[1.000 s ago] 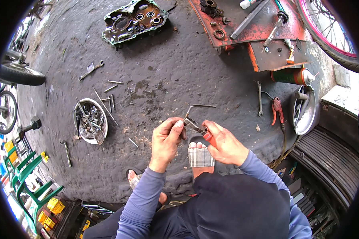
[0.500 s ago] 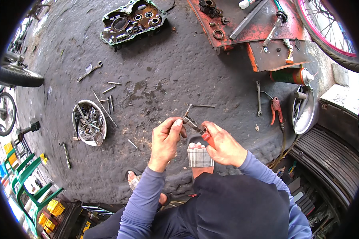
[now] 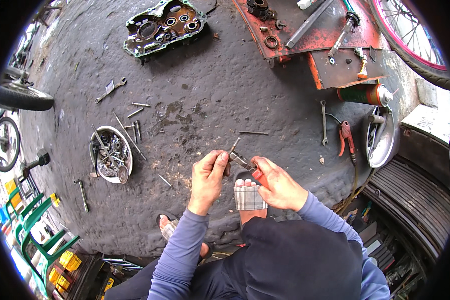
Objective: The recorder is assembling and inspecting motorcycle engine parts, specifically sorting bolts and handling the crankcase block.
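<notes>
My right hand (image 3: 281, 185) is closed round the red handles of a pair of pliers (image 3: 257, 174), whose metal jaws point up and left. My left hand (image 3: 208, 176) pinches a thin metal pin (image 3: 235, 144) between thumb and fingers. The pin's tip sticks up beside the plier jaws; whether they grip it I cannot tell, as the fingers partly hide that spot. Just beyond, a short dark metal rod (image 3: 254, 133) lies on the grey ground, apart from both hands.
A white bowl (image 3: 131, 161) of small metal parts sits at left, near loose pins and a combination wrench (image 3: 111, 90). An engine casing (image 3: 135, 46) lies far off. At right are a red metal bench (image 3: 312, 31), a spray can (image 3: 362, 95), another wrench (image 3: 324, 124) and a red air gun (image 3: 346, 135).
Both hands have shifted slightly down, together with the pliers and pin. The pin's tip is lower and now shows apart from the dark rod on the ground.
</notes>
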